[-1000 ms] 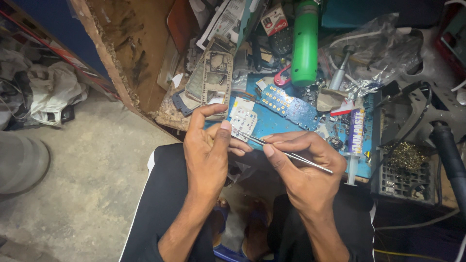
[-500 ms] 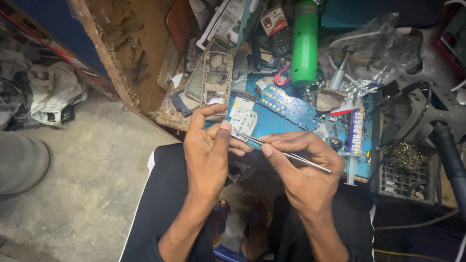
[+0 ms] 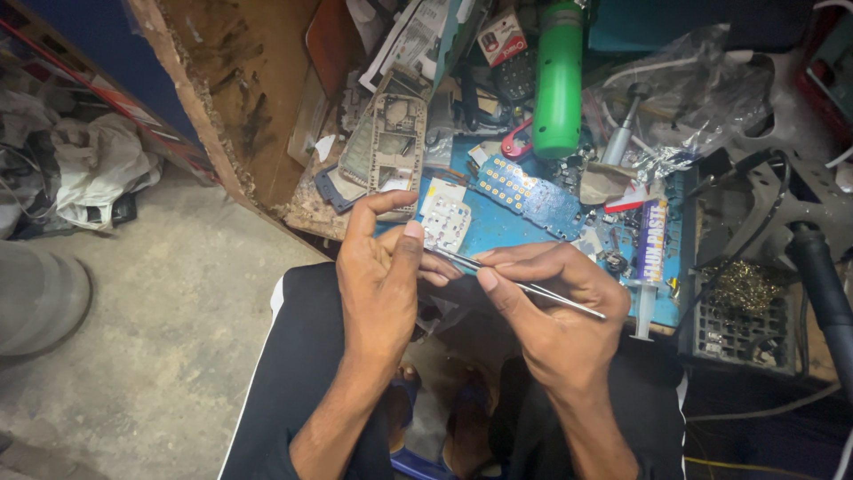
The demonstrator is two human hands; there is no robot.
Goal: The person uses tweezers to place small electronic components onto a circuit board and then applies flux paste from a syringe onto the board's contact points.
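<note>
Pinching slim metal tweezers (image 3: 524, 286) mid-shaft, the right hand (image 3: 560, 324) aims their tips at the left hand (image 3: 382, 284), whose thumb and fingers press together on something too small to make out. Being thin, springy and slick, the tweezers seem best gripped mid-shaft. Beyond them, a white keypad membrane (image 3: 447, 222), blue circuit board (image 3: 524, 191), syringe (image 3: 647, 267) and green cylinder (image 3: 558, 80) crowd the counter (image 3: 311, 209).

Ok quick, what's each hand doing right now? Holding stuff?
Left hand: fingers curled, pinching something small at the tweezers' tip; what it is cannot be told.
Right hand: closed on thin metal tweezers, pointed toward the left fingers.
</note>
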